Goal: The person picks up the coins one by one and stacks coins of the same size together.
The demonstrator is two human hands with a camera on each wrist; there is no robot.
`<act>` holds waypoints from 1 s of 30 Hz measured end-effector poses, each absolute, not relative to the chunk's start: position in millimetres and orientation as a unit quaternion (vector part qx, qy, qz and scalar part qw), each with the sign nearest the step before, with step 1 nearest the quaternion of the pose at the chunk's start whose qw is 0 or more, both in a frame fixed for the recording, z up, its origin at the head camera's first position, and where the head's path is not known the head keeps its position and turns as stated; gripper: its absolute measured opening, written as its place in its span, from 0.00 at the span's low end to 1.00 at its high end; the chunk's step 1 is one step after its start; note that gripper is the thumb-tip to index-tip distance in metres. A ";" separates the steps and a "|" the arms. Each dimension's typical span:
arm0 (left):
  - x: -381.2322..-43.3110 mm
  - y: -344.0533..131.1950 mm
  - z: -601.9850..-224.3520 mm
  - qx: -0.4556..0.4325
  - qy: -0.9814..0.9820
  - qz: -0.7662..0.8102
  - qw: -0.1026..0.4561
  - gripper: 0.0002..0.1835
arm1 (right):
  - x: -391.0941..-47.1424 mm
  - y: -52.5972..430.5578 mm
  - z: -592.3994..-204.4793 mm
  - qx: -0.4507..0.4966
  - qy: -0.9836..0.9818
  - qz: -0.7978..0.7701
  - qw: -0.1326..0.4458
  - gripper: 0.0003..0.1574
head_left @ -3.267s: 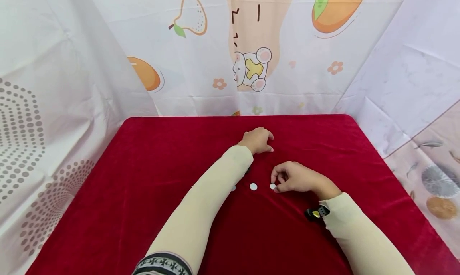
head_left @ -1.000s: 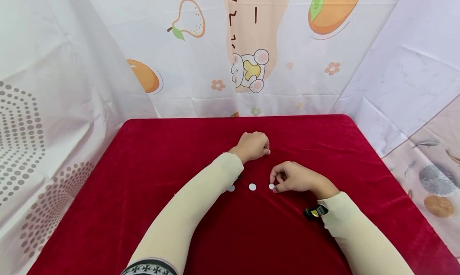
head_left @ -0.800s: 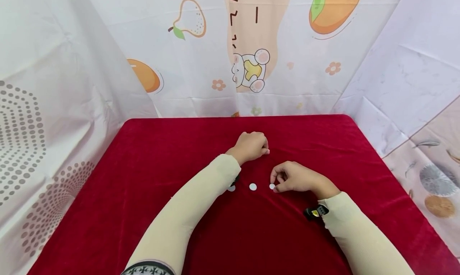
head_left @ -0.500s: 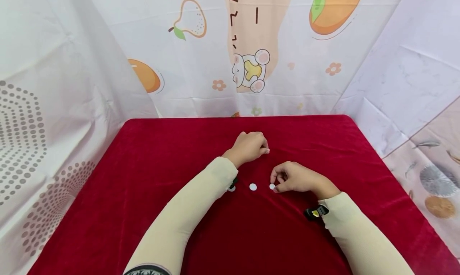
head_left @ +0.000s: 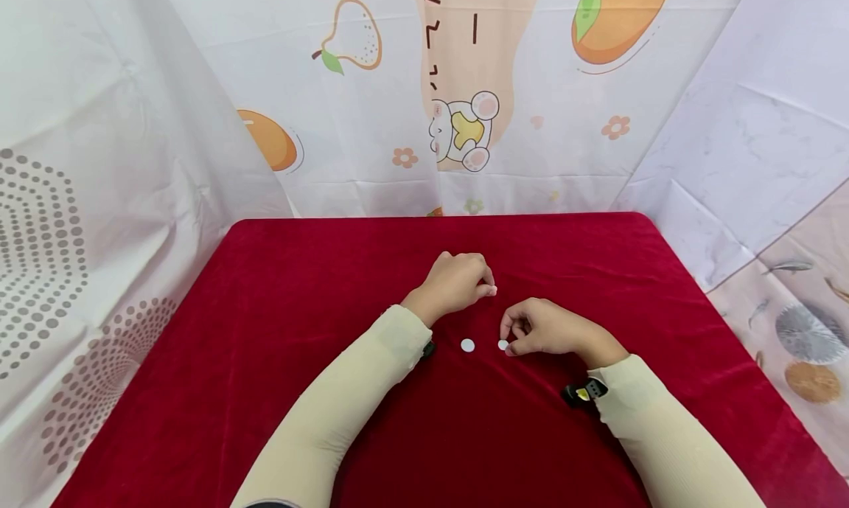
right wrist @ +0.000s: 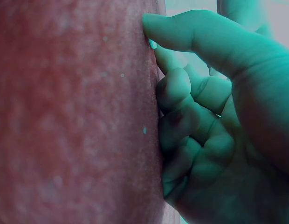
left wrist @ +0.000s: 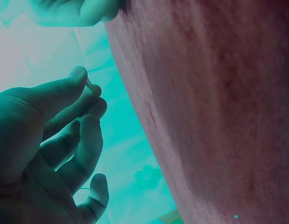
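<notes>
Thumb and index finger of my right hand (head_left: 547, 327) pinch a small white round disc (head_left: 502, 345) at the cloth; the right wrist view shows the disc's bright edge (right wrist: 153, 44) under the thumb. Just beyond it, to the left, my left hand (head_left: 458, 283) hovers with thumb and fingertips together. Between them the left wrist view shows a thin pale piece (left wrist: 89, 83), edge-on, its full shape hidden. A second white disc (head_left: 467, 345) lies flat on the red cloth, left of the right hand and touched by neither hand.
Red velvet cloth (head_left: 265, 331) covers the table, with slight folds on the right. Printed white curtains (head_left: 371, 124) stand behind and at both sides. A black wrist device (head_left: 584, 394) sits under the right cuff, another (head_left: 427, 349) under the left.
My left hand's thumb and fingers, apart at first, have come together. The hand has drawn back toward me. Its forearm now hides a disc on the left. The right hand stays put.
</notes>
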State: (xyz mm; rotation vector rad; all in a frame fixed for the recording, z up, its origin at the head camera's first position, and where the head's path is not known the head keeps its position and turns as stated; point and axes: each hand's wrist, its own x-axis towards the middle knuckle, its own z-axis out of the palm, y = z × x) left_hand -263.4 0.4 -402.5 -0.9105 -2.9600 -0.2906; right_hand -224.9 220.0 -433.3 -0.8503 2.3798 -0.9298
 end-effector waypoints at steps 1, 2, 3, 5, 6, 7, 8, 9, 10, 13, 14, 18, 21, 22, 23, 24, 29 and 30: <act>-261.7 0.0 -401.9 -0.293 -0.952 -0.091 0.015 0.10 | -224.9 220.0 -433.0 -0.307 0.862 -0.336 0.222 0.08; -260.0 -0.5 -401.4 -0.293 -0.952 -0.090 0.016 0.10 | -224.9 219.9 -432.8 -0.308 0.862 -0.336 0.220 0.08; -258.4 -1.0 -401.1 -0.293 -0.952 -0.089 0.017 0.10 | -224.9 219.7 -432.6 -0.309 0.863 -0.335 0.219 0.08; -255.0 -2.3 -401.2 -0.295 -0.951 -0.089 0.018 0.10 | -225.1 219.4 -432.5 -0.310 0.864 -0.333 0.215 0.08; -253.0 -3.1 -401.2 -0.296 -0.951 -0.087 0.019 0.11 | -225.2 219.3 -432.6 -0.311 0.865 -0.331 0.213 0.08; -251.2 -4.1 -401.3 -0.298 -0.950 -0.087 0.019 0.11 | -225.3 219.2 -432.7 -0.311 0.866 -0.330 0.211 0.08; -249.5 -4.9 -401.6 -0.299 -0.950 -0.087 0.019 0.11 | -225.2 219.1 -432.9 -0.311 0.867 -0.328 0.209 0.08; -247.7 -5.8 -401.8 -0.301 -0.950 -0.085 0.020 0.11 | -225.2 219.0 -433.1 -0.311 0.868 -0.327 0.208 0.08; -246.2 -6.8 -402.2 -0.303 -0.949 -0.084 0.022 0.11 | -225.2 219.0 -433.3 -0.310 0.869 -0.325 0.206 0.08; -241.4 -9.6 -402.9 -0.308 -0.948 -0.077 0.029 0.11 | -225.1 219.2 -433.8 -0.308 0.872 -0.321 0.203 0.08; -240.0 -10.3 -403.3 -0.310 -0.947 -0.074 0.031 0.11 | -224.9 219.2 -433.9 -0.307 0.873 -0.321 0.202 0.08; -235.2 -12.6 -405.8 -0.317 -0.945 -0.071 0.031 0.12 | -224.8 219.3 -434.8 -0.307 0.874 -0.317 0.203 0.09; -232.6 -12.5 -408.0 -0.323 -0.943 -0.075 0.033 0.12 | -224.5 219.7 -435.1 -0.305 0.875 -0.317 0.203 0.09; -231.9 -12.1 -408.6 -0.325 -0.942 -0.077 0.034 0.12 | -224.5 219.9 -435.1 -0.304 0.875 -0.317 0.203 0.09; -231.3 -11.7 -409.3 -0.327 -0.941 -0.080 0.035 0.12 | -224.5 220.1 -435.2 -0.304 0.875 -0.317 0.203 0.09; -230.6 -11.2 -409.8 -0.328 -0.941 -0.081 0.035 0.12 | -224.4 220.1 -435.2 -0.304 0.875 -0.317 0.203 0.09; -227.6 -9.3 -411.9 -0.329 -0.941 -0.080 0.022 0.12 | -224.5 219.7 -434.5 -0.308 0.873 -0.318 0.205 0.09; -227.2 -9.0 -412.4 -0.330 -0.941 -0.079 0.019 0.12 | -224.5 219.6 -434.2 -0.308 0.873 -0.318 0.204 0.09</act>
